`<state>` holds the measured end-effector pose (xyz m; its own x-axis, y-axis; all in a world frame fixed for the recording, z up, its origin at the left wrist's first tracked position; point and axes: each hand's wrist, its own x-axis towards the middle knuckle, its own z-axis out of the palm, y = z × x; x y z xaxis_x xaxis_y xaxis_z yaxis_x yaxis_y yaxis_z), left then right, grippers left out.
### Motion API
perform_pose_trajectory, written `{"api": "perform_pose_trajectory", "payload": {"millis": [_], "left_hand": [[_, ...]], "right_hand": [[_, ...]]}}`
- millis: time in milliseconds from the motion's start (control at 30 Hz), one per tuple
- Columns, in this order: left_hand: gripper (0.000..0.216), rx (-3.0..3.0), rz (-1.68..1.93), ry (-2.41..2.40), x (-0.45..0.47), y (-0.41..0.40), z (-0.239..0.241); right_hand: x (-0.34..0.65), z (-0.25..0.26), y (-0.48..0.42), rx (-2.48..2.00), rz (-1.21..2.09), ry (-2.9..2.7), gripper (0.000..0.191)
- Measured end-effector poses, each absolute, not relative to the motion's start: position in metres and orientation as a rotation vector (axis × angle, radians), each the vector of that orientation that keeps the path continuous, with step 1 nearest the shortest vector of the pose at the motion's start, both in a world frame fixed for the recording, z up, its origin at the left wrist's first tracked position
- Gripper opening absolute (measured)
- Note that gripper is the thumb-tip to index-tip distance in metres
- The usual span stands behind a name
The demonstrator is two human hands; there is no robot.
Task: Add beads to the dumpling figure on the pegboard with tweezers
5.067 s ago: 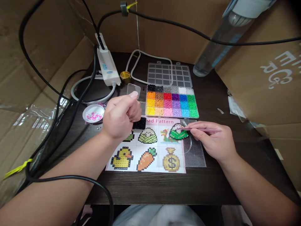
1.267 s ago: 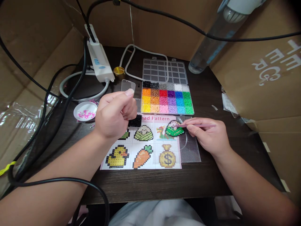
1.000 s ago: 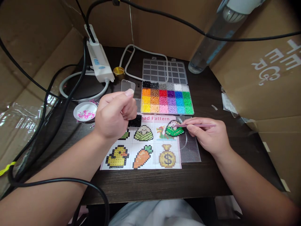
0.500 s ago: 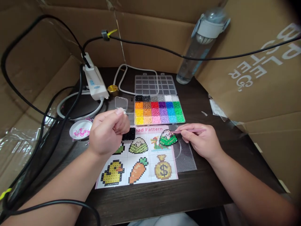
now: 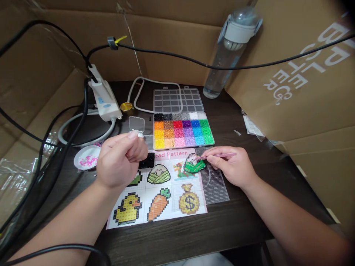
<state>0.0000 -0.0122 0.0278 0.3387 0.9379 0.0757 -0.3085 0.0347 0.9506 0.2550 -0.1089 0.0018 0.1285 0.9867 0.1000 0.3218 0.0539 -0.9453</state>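
The view has tilted since a second ago, bringing the bottle [image 5: 228,53]'s cap into sight. The left hand [image 5: 119,159] is curled, contents hidden, beside black beads [image 5: 147,161]; the green-and-white bead picture [image 5: 195,167] lies over the pattern sheet [image 5: 173,207], at the tips of tweezers [image 5: 202,158] pinched by the right hand [image 5: 235,167].

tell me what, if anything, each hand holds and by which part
The right hand pinches the pink tweezers around mid-length. The left hand is curled; whether it holds anything cannot be told.
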Motion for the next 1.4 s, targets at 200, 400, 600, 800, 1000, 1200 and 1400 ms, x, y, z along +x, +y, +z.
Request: {"api": "perform_pose_trajectory", "payload": {"millis": [200, 400, 600, 800, 1000, 1200, 1400], "left_hand": [[0.049, 1.13, 1.096, 0.709, 0.001, -0.0122, 0.0279], [0.049, 1.135, 1.091, 0.72, 0.001, -0.0122, 0.0294], [0.048, 1.126, 1.101, 0.709, 0.0001, -0.012, 0.0279], [0.048, 1.126, 1.108, 0.697, -0.0004, -0.0104, 0.0264], [0.048, 1.12, 1.112, 0.695, 0.0005, -0.0103, 0.0252], [0.049, 1.129, 1.11, 0.681, -0.0008, -0.0106, 0.0268], [0.051, 1.123, 1.117, 0.678, 0.0005, -0.0118, 0.026]], "right_hand": [[0.2534, 0.0026, -0.1096, -1.462, 0.881, -1.365, 0.012], [0.253, 0.0032, -0.11, -1.48, 0.875, -1.37, 0.012], [0.2527, 0.0014, -0.1101, -1.459, 0.886, -1.356, 0.011], [0.254, -0.0017, -0.1103, -1.449, 0.886, -1.337, 0.009], [0.2569, -0.003, -0.1115, -1.426, 0.892, -1.337, 0.01], [0.2571, -0.0037, -0.1117, -1.437, 0.895, -1.357, 0.009], [0.2558, -0.0015, -0.113, -1.467, 0.869, -1.386, 0.01]]}}
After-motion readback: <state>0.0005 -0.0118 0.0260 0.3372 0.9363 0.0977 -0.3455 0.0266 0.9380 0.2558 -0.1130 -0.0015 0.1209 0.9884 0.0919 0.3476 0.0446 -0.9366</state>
